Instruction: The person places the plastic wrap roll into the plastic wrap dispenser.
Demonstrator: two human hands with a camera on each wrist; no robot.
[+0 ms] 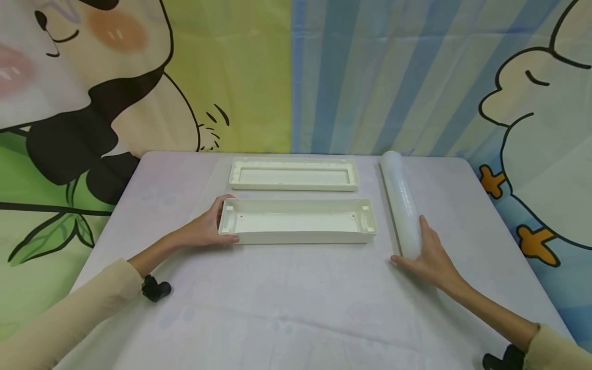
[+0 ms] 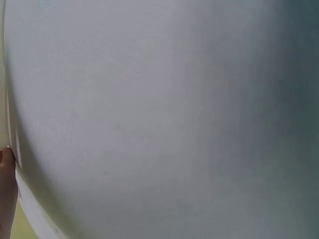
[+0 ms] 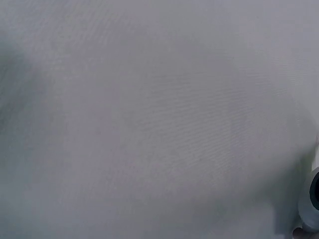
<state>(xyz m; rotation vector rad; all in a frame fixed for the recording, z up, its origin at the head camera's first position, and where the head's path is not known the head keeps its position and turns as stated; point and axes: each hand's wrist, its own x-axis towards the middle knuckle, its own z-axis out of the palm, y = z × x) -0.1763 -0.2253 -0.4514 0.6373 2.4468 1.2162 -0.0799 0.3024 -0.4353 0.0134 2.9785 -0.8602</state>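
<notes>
A long white plastic box (image 1: 298, 238) with an open top lies crosswise in the middle of the table. My left hand (image 1: 210, 223) grips its left end, thumb at the front wall and fingers round the back corner. On the right, a roll of clear plastic wrap (image 1: 401, 205) lies lengthwise, pointing away from me. My right hand (image 1: 430, 257) holds the roll's near end, thumb on the left side and fingers along the right. In the right wrist view the roll's hollow end (image 3: 306, 199) shows at the edge.
Behind the box lies a matching shallow white lid (image 1: 293, 186), its recessed side up. A white cloth covers the table (image 1: 296, 308). A printed cartoon curtain (image 1: 231, 77) hangs right behind the table's far edge.
</notes>
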